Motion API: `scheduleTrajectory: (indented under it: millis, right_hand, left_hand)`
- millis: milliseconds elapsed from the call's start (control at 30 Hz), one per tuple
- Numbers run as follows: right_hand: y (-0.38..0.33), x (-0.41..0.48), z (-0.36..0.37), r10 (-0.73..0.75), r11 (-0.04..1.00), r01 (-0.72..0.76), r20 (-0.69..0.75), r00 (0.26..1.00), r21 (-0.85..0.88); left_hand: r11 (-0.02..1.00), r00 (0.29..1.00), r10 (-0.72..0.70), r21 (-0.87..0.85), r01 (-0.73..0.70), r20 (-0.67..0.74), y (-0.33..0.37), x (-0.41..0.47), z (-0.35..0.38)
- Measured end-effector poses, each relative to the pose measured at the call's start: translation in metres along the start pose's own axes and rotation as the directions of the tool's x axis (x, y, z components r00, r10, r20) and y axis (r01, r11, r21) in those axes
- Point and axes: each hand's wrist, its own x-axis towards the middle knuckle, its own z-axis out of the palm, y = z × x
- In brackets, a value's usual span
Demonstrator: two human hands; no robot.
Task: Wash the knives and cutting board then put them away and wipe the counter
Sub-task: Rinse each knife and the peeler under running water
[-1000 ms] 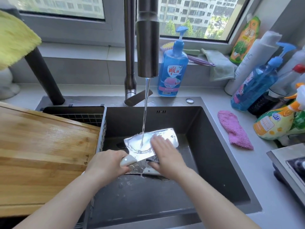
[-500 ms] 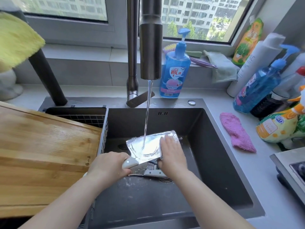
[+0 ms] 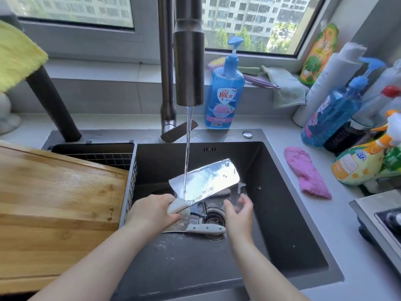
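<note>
Your left hand (image 3: 152, 212) had its fingers wrapped tight round the white handle of the big knife (image 3: 206, 181); you held the wide blade tilted over the sink (image 3: 288, 224), and the water (image 3: 187, 148) from the tap (image 3: 188, 61) fell on the blade near the handle; your right hand (image 3: 238, 211) was just below the blade, a little apart from it, fingers loose and a bit bent, holding nothing; a second knife (image 3: 204, 229) lay flat by the drain (image 3: 214, 216); the wooden cutting board (image 3: 54, 203) lay to the left of the sink.
</note>
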Motion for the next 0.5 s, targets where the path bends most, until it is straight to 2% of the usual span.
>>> scheduleTrajectory:
  millis: [33,67,133,167,233,367,433,500]
  right_hand:
    - [0.001,-0.004,0.006,0.132,0.98,-0.151,0.144,0.981,0.13]
    - [0.0,-0.008,0.011,0.197,0.948,-0.259,0.301,0.933,0.184]
    - [-0.006,-0.011,0.02,0.206,0.914,-0.351,0.512,0.834,0.204]
    - [-0.009,-0.01,0.023,0.194,0.905,-0.364,0.545,0.816,0.222]
    - [-0.017,-0.008,0.027,0.194,0.885,-0.388,0.553,0.81,0.258]
    - [-0.029,0.007,0.023,0.176,0.906,-0.325,0.456,0.873,0.272]
    - [-0.035,0.012,0.018,0.132,0.895,-0.294,0.431,0.892,0.334]
    - [-0.041,0.019,0.013,0.088,0.863,-0.269,0.396,0.914,0.428]
  left_hand:
    - [1.0,1.0,0.003,-0.008,-0.003,-0.003,0.002,0.002,0.0]
    - [1.0,1.0,0.009,-0.009,-0.009,-0.004,0.004,0.004,0.0]
    - [0.999,0.999,0.035,-0.004,-0.035,0.002,0.011,0.007,0.001]
    - [0.999,0.999,0.053,-0.005,-0.053,0.0,0.015,0.007,0.003]
    - [0.994,0.994,0.109,0.014,-0.108,-0.015,0.024,0.007,0.005]
    - [0.983,0.98,0.171,-0.049,-0.177,-0.103,0.03,0.016,0.001]
    - [0.981,0.981,0.172,-0.077,-0.18,-0.095,0.031,0.02,-0.004]
    - [0.988,0.992,0.121,-0.091,-0.122,-0.026,0.029,0.026,-0.011]
